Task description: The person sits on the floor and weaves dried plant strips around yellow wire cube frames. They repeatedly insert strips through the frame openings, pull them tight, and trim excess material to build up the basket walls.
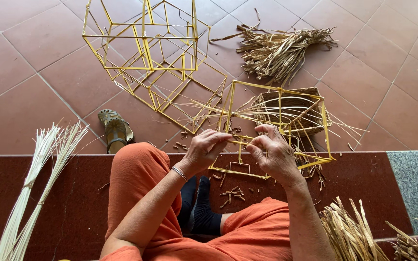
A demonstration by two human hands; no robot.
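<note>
Your left hand (204,147) has its grip pinched shut on a thin pale strand (209,107) at the near edge of the yellow wire frame (326,126), fingertips curled over the top bar. Your right hand (274,152) sits just beside it, thumb and fingers pressed together on the same bar and the strands crossing it. Both hands meet over the frame's front edge, which hangs above your knees and the dark socks (198,205) on your feet.

Inside the frame sits a partly woven basket wall (291,108) of brownish fibre, with loose pale strands fanning out to both sides. Short cut scraps (233,193) lie on the dark red step (64,193) below the frame, between your legs in their orange trousers (136,174).

Farther out, on the tiled floor (25,72), a stack of bare yellow wire frames (146,53) stands well apart from your hands, and a bundle of dried brown fibre (281,50) lies beyond the basket. A brown sandal (114,129) rests on the tiles near your left knee. At your left a sheaf of pale split reeds (37,179) leans across the step; at your right more dried fibre bunches (354,232) lie near your elbow.
</note>
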